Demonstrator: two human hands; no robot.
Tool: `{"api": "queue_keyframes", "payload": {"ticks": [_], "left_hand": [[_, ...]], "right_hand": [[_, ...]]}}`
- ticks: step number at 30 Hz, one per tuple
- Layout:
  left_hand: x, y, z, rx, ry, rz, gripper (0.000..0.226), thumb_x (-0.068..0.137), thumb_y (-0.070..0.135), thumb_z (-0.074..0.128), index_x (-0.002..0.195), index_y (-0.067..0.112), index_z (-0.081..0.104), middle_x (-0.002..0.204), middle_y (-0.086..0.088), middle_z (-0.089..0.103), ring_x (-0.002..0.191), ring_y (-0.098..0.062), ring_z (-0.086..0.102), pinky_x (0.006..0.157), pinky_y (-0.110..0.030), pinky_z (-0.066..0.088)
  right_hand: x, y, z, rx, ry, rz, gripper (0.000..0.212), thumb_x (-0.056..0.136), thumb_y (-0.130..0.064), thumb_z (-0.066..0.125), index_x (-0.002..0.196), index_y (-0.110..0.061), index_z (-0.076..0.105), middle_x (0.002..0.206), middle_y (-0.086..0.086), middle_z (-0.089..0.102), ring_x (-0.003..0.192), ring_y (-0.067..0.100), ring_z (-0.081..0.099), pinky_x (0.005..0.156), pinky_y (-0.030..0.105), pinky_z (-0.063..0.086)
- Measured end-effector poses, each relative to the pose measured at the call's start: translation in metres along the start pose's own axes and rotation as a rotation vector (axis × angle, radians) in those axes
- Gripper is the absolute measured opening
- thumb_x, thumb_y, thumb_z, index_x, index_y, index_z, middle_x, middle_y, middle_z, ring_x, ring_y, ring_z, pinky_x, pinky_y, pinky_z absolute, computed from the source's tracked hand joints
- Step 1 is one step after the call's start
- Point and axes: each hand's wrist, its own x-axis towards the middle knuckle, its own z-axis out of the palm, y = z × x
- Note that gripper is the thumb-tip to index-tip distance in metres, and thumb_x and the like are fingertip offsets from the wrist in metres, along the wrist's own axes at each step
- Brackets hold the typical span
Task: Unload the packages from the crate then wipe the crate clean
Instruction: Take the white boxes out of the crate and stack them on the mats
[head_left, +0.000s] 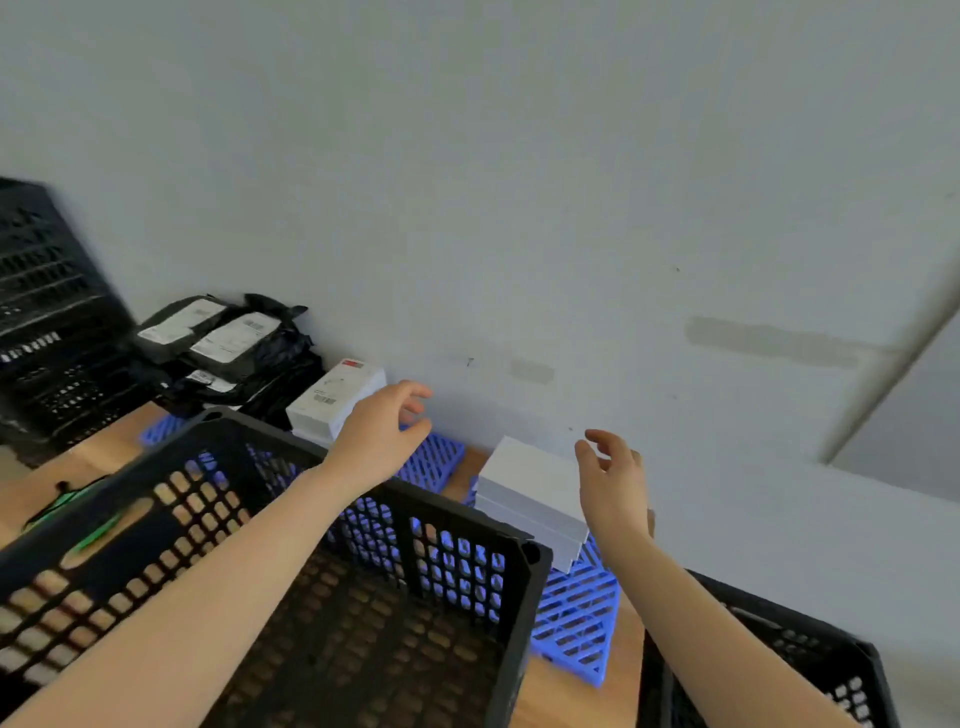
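Head view looks down on a black crate (467, 517) sitting mouth-up under the left forearm, below and behind the fingertips of both hands. Its perforated floor shows no packages. The far wall runs from beneath the left wrist to a corner just under the right wrist. That looks like the long side, but the frame cuts off the near end, so I cannot be sure.

The left hand (382, 436) reaches past the far rim with its fingers loosely curled, holding nothing. Just left of those fingers lies a white labelled box (332, 397), its long axis pointing away towards the wall (519, 208). The right hand (613, 486) hangs apart from the left, fingers relaxed and spread, also holding nothing. Just left of its thumb is a stack (524, 493) of about three plain pale boxes, with its long edge slanting towards the crate's corner.

Blue slatted mats (576, 618) lie under the boxes, below both sets of fingers. Well left of the left fingers, black bags (228, 338) are heaped against the wall, with three white labels showing. Further left stands a blurred crate pile (47, 312). A second crate (810, 644) sits under the right forearm.

Nothing lies between the fingers and the boxes.
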Motion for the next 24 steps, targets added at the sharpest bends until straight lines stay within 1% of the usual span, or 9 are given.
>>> {"api": "queue_keyframes", "payload": {"ticks": [2, 4, 7, 9, 12, 15, 18, 22, 24], "left_hand": [[-0.035, -0.004, -0.032, 0.008, 0.045, -0.021, 0.031, 0.093, 0.019, 0.062, 0.123, 0.024, 0.057, 0.104, 0.009, 0.061, 0.094, -0.006, 0.06, 0.088, -0.031, 0.051], [-0.069, -0.012, -0.06, 0.038, 0.11, -0.052, 0.032, 0.092, 0.018, 0.063, 0.122, 0.025, 0.058, 0.104, 0.01, 0.061, 0.093, -0.006, 0.061, 0.088, -0.029, 0.05], [-0.12, -0.029, -0.096, 0.051, 0.174, -0.136, 0.032, 0.092, 0.019, 0.062, 0.122, 0.029, 0.057, 0.104, 0.012, 0.062, 0.093, -0.002, 0.061, 0.085, -0.024, 0.05], [-0.151, -0.042, -0.119, 0.059, 0.213, -0.186, 0.032, 0.092, 0.019, 0.061, 0.122, 0.031, 0.057, 0.104, 0.014, 0.061, 0.093, -0.001, 0.061, 0.087, -0.027, 0.052], [-0.193, -0.066, -0.155, 0.101, 0.29, -0.225, 0.032, 0.092, 0.02, 0.063, 0.122, 0.028, 0.058, 0.104, 0.011, 0.062, 0.092, -0.002, 0.062, 0.088, -0.028, 0.052], [-0.23, -0.091, -0.193, 0.122, 0.353, -0.269, 0.032, 0.09, 0.02, 0.064, 0.121, 0.027, 0.059, 0.106, 0.009, 0.063, 0.093, -0.003, 0.062, 0.087, -0.027, 0.052], [-0.26, -0.123, -0.227, 0.166, 0.391, -0.297, 0.033, 0.089, 0.017, 0.064, 0.119, 0.029, 0.058, 0.105, 0.012, 0.061, 0.094, -0.004, 0.06, 0.087, -0.025, 0.05], [-0.299, -0.174, -0.269, 0.179, 0.412, -0.314, 0.035, 0.09, 0.022, 0.066, 0.123, 0.028, 0.058, 0.115, 0.011, 0.061, 0.106, -0.007, 0.058, 0.094, -0.027, 0.048], [-0.316, -0.202, -0.292, 0.188, 0.404, -0.324, 0.033, 0.091, 0.024, 0.064, 0.122, 0.029, 0.058, 0.115, 0.012, 0.061, 0.107, -0.005, 0.057, 0.095, -0.028, 0.047]], "right_hand": [[-0.02, -0.023, 0.008, 0.042, -0.014, -0.086, 0.024, 0.098, -0.029, 0.046, 0.119, -0.024, 0.056, 0.129, 0.001, 0.047, 0.111, 0.016, 0.053, 0.076, 0.025, 0.04], [-0.041, -0.043, 0.02, 0.055, -0.057, -0.174, 0.021, 0.097, -0.024, 0.048, 0.115, -0.022, 0.059, 0.125, 0.002, 0.05, 0.106, 0.015, 0.054, 0.083, 0.027, 0.039], [-0.073, -0.068, 0.047, 0.048, -0.175, -0.263, 0.021, 0.096, -0.022, 0.05, 0.115, -0.019, 0.06, 0.122, 0.004, 0.05, 0.105, 0.018, 0.056, 0.086, 0.028, 0.041], [-0.095, -0.083, 0.069, 0.054, -0.249, -0.293, 0.021, 0.097, -0.023, 0.05, 0.115, -0.019, 0.06, 0.123, 0.005, 0.051, 0.101, 0.02, 0.057, 0.087, 0.031, 0.044], [-0.129, -0.105, 0.105, 0.008, -0.332, -0.35, 0.024, 0.097, -0.025, 0.049, 0.118, -0.019, 0.059, 0.122, 0.005, 0.054, 0.095, 0.014, 0.053, 0.083, 0.028, 0.04], [-0.163, -0.124, 0.142, 0.003, -0.412, -0.397, 0.024, 0.097, -0.026, 0.049, 0.118, -0.019, 0.059, 0.12, 0.006, 0.057, 0.094, 0.012, 0.053, 0.081, 0.025, 0.036], [-0.198, -0.144, 0.186, -0.006, -0.485, -0.445, 0.023, 0.097, -0.026, 0.049, 0.117, -0.02, 0.059, 0.117, 0.004, 0.06, 0.097, 0.012, 0.056, 0.083, 0.026, 0.04], [-0.246, -0.171, 0.251, -0.018, -0.564, -0.517, 0.024, 0.097, -0.025, 0.05, 0.119, -0.02, 0.059, 0.114, 0.002, 0.06, 0.097, 0.011, 0.056, 0.079, 0.023, 0.041], [-0.273, -0.186, 0.287, -0.015, -0.6, -0.548, 0.026, 0.097, -0.026, 0.049, 0.12, -0.02, 0.059, 0.116, 0.001, 0.059, 0.098, 0.011, 0.056, 0.081, 0.024, 0.043]]}}
